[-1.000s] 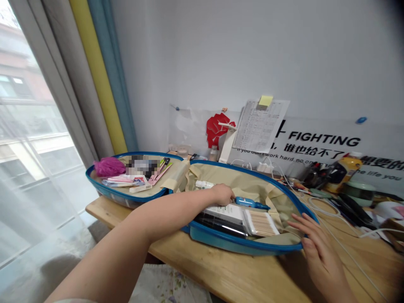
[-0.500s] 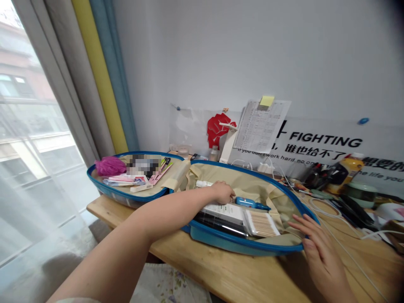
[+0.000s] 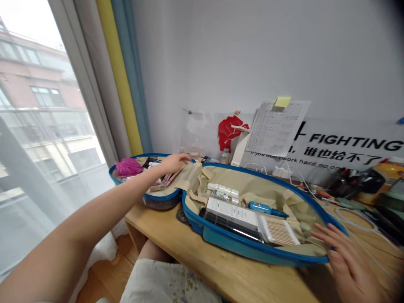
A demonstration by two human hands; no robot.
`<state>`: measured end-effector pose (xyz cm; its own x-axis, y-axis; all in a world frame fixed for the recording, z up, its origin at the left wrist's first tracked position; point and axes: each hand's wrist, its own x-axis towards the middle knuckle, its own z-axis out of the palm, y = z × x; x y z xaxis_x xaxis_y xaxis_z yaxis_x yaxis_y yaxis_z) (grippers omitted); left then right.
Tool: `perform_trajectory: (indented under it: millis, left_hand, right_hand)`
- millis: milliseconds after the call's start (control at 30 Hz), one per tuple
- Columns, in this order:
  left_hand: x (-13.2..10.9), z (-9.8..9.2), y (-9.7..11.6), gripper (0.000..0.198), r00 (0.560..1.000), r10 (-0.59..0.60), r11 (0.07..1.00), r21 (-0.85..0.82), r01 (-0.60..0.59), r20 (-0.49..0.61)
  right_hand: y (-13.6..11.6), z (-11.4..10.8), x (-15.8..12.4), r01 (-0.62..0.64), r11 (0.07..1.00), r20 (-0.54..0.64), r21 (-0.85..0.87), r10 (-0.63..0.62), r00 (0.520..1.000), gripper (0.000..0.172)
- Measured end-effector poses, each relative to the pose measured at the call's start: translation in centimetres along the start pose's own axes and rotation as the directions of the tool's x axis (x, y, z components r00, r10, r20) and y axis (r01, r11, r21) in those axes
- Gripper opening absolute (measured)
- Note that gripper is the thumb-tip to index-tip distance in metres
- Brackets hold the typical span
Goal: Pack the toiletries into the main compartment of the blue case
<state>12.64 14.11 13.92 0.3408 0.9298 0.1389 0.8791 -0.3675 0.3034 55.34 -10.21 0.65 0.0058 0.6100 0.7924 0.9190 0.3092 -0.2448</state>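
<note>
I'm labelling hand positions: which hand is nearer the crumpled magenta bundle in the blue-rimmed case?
Left. The left hand is over the same case half, right of the bundle; the right hand is by the other half's outer rim.

Daylight from left window (image 3: 47, 105), overexposed at top; upper right corner dark; yellow bottle (image 3: 389, 176) apparently blurred.

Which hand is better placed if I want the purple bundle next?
Probably the left. The left hand is over the open case's left half, where the purple bundle lies. The right hand is at the opposite end, by the right half's blue rim.
</note>
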Motion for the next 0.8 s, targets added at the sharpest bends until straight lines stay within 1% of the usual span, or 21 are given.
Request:
perform_trajectory:
  millis: [67,100,167,233,300,467,600,700,800]
  left_hand:
    - [-0.6,-0.4,-3.7,0.041,0.996,-0.09,0.995,0.053,0.088,0.028]
    - [-0.9,-0.4,-5.1,0.039,0.99,-0.131,0.989,0.08,0.127,0.046]
    - [-1.4,0.0,-7.0,0.033,0.977,-0.199,0.974,0.13,0.187,0.083]
    - [-1.6,0.6,-7.7,0.027,0.965,-0.236,0.962,0.167,0.215,0.117]
    - [-1.4,1.3,-7.6,0.024,0.957,-0.249,0.958,0.187,0.219,0.151]
    - [0.0,2.6,-6.1,0.024,0.946,-0.241,0.959,0.204,0.197,0.217]
    - [1.0,2.9,-5.1,0.018,0.938,-0.243,0.955,0.233,0.185,0.248]
    - [1.1,3.0,-4.4,0.022,0.931,-0.25,0.951,0.246,0.185,0.265]
    - [0.9,3.1,-3.9,0.028,0.921,-0.251,0.955,0.232,0.185,0.298]
  right_hand:
    - [0.2,0.2,-0.2,-0.017,1.0,-0.006,0.017,0.017,1.0,0.03]
    - [0.4,0.3,-0.3,-0.025,0.999,-0.007,0.024,0.025,1.0,0.03]
    - [0.6,0.4,-0.4,-0.038,0.999,-0.006,0.031,0.038,0.999,0.03]
    - [0.7,0.4,-0.5,-0.035,0.999,-0.008,0.032,0.035,0.999,0.03]
    - [0.8,0.3,-0.5,-0.03,0.999,-0.013,0.035,0.03,0.999,0.029]
    - [0.5,0.1,-0.2,-0.034,0.999,-0.004,0.013,0.034,0.999,0.029]
    - [0.1,-0.1,0.0,0.006,0.999,-0.006,-0.032,-0.007,1.0,0.028]
    - [0.0,-0.2,0.2,0.033,0.998,-0.004,-0.062,-0.033,0.999,0.03]
    - [-0.1,-0.3,0.3,0.007,0.998,-0.003,-0.068,-0.008,1.0,0.033]
